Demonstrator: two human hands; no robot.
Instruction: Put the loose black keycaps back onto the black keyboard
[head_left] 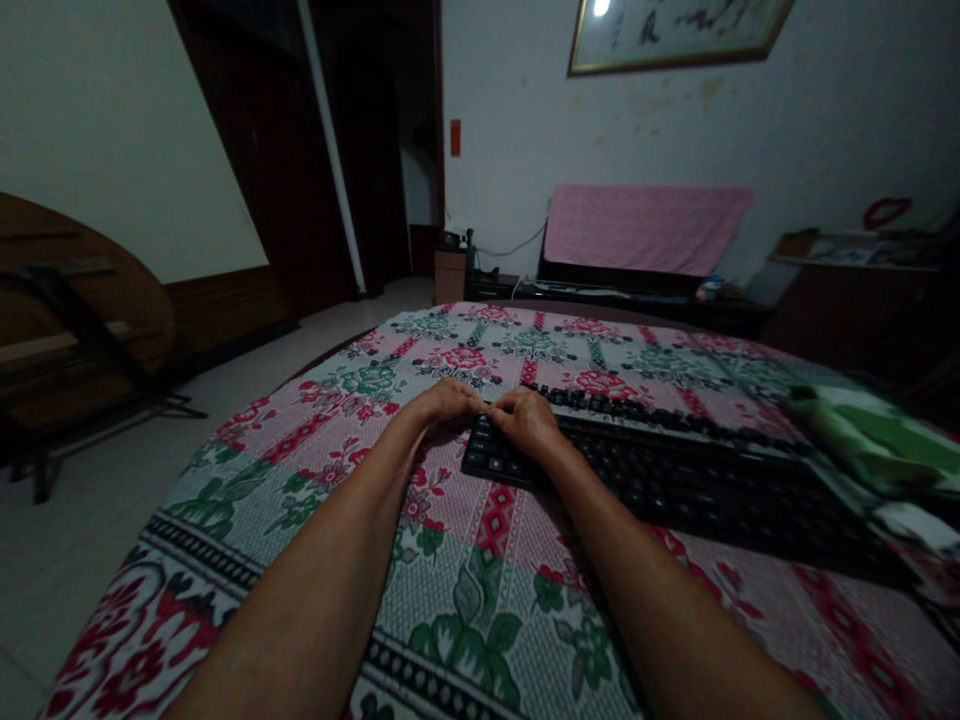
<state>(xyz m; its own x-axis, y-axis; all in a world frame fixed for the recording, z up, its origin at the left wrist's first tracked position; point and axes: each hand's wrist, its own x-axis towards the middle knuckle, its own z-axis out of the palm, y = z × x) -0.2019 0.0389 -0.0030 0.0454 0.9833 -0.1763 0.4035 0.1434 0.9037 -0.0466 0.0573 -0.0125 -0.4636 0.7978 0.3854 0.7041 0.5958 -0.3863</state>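
Note:
A black keyboard [675,485] lies at a slant on a flowered cloth, its left end under my hands. My left hand [448,402] is just off that end, fingers pressed together. Over the keyboard's upper left corner, my right hand [527,420] is closed too, with its fingertips meeting those of the left. Whatever is pinched between them is too small or hidden to make out. Behind the keyboard runs a long row of small black pieces [630,408] that look like loose keycaps.
The patterned tablecloth [360,420] covers the round-edged table. Near its right side lie a green and white packet [874,435] and a white object [919,525], blurred. A folded round table [71,290] leans at the left wall. A pink towel [645,228] hangs at the back.

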